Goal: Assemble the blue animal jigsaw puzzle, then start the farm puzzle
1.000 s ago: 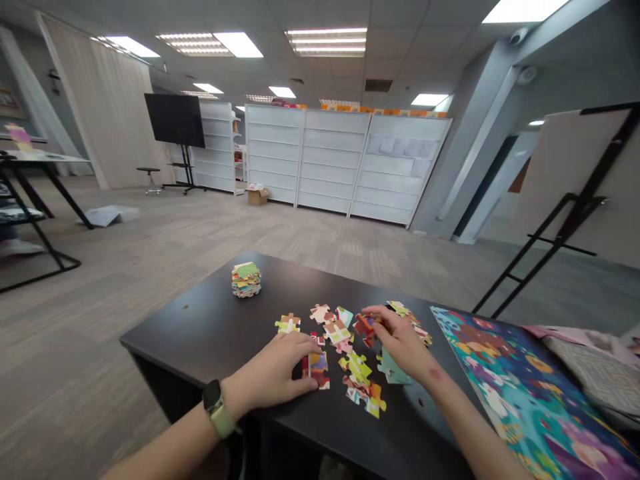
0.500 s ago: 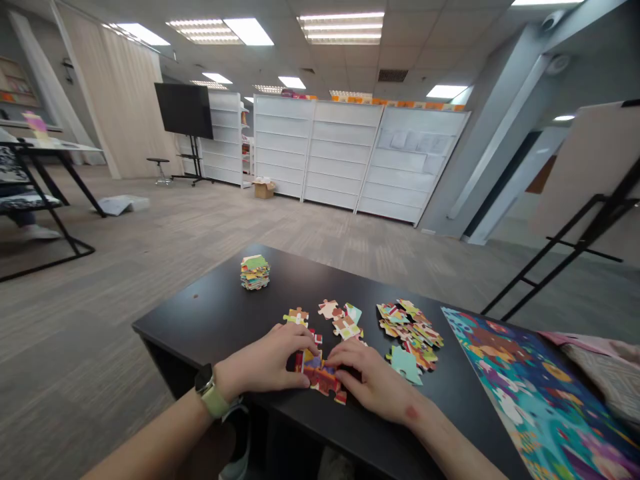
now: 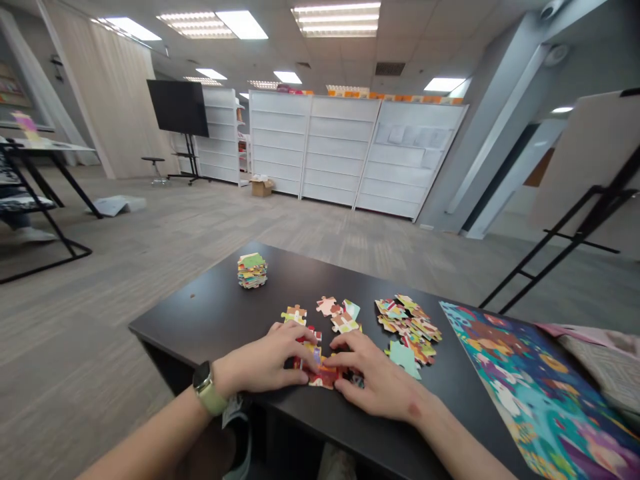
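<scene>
One dark table (image 3: 215,307): our left hand (image 3: 273,355) and right hand (image 3: 375,375), both loosely spread, touching puzzle pieces (image 3: 325,379); poster (image 3: 540,380) right of them; white shelves (image 3: 340,150) well beyond.

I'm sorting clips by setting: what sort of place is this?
Probably an office or similar shared workroom, though no sign confirms it. A black screen stands on a floor stand, tall white shelving units line the far side, and bright light panels are set in the ceiling.
</scene>
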A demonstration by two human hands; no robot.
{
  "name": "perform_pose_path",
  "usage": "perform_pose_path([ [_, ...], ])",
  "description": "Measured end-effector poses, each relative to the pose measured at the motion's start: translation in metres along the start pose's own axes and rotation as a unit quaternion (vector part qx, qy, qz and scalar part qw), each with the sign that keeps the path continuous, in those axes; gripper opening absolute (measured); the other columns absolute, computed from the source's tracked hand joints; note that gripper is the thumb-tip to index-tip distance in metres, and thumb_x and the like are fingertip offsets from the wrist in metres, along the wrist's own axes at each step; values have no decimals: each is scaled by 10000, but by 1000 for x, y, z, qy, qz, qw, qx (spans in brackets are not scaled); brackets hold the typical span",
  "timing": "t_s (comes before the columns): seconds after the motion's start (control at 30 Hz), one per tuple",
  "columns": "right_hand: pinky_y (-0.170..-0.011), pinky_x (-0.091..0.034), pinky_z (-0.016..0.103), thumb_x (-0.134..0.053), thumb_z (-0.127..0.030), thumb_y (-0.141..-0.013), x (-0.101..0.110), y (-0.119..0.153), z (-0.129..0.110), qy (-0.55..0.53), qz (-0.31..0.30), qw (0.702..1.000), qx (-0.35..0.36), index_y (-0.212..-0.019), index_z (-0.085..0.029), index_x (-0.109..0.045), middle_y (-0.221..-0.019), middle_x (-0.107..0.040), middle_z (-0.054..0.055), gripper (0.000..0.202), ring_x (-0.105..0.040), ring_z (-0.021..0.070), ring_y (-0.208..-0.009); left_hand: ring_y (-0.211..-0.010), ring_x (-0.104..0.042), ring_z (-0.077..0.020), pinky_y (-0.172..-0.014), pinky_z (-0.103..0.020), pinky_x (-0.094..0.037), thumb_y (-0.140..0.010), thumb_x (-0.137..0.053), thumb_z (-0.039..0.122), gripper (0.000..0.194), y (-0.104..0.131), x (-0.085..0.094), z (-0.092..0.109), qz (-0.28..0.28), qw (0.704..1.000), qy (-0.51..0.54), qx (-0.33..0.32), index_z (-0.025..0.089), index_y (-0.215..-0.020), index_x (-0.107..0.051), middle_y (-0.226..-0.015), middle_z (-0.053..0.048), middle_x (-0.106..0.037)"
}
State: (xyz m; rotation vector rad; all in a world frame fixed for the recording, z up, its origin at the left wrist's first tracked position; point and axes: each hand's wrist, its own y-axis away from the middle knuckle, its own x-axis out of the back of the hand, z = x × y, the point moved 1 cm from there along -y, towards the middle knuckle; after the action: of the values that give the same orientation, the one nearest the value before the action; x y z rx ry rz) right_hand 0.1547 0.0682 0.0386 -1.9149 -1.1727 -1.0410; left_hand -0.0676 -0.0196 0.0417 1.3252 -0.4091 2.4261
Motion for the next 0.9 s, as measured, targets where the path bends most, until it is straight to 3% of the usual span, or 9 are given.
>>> perform_pose_path([
  [0.17,-1020,-421,419,-638,-224,-849,-3,0,7,-2,3,1000,11,-1182,-306,-682,-1218,-593,67,345,-536,246,-1147,-1214,-484,-264,-1056,-420,-343,-879,-655,232,174,-1,-4,3,11,1000,-23,-2,336,-1003,-719,-1256,-18,-561],
  [0.27,-972,-441,416,-500,-206,-939,1,0,18,-3,68,998,-8,-1191,-245,-632,-1155,-629,87,287,-555,239,-1086,-1212,-484,-262,-1049,-414,-348,-883,-637,222,162,-1,-5,4,11,1000,-18,0,317,-996,-705,-1250,-22,-560],
  [0.37,-921,-453,406,-410,-153,-953,8,1,30,12,129,991,-41,-1066,-211,-630,-1050,-645,86,254,-567,232,-1008,-1208,-483,-255,-1049,-400,-353,-889,-637,247,154,1,-5,2,22,1000,4,6,286,-1036,-661,-1237,-30,-568],
  [0.47,-924,-451,399,-533,-140,-858,12,4,34,24,102,994,-40,-1020,-214,-639,-1059,-627,76,207,-568,238,-1008,-1131,-516,-230,-1009,-359,-394,-919,-599,280,156,2,-4,-2,61,997,30,22,246,-1071,-597,-1164,-41,-593],
  [0.6,-919,-462,381,-614,-117,-742,13,6,35,23,71,996,-46,-1043,-220,-640,-1109,-601,75,320,-574,240,-1015,-1091,-534,-217,-994,-341,-418,-924,-572,254,163,2,-2,-3,91,995,34,22,235,-1086,-578,-1138,-40,-597],
  [0.77,-888,-466,368,-543,-66,-759,18,7,43,44,73,995,-51,-972,-215,-647,-1040,-621,64,280,-584,222,-968,-1252,-473,-252,-1092,-389,-363,-908,-614,269,298,2,-7,5,70,997,24,1,267,-1205,-595,-1287,-63,-563],
  [0.9,-899,-459,378,-486,-90,-815,24,8,58,53,101,991,-77,-1011,-206,-641,-1025,-638,71,276,-590,225,-975,-1334,-416,-285,-1120,-450,-338,-942,-569,284,314,0,-14,10,32,999,-9,-14,364,-1239,-635,-1394,-49,-501],
])
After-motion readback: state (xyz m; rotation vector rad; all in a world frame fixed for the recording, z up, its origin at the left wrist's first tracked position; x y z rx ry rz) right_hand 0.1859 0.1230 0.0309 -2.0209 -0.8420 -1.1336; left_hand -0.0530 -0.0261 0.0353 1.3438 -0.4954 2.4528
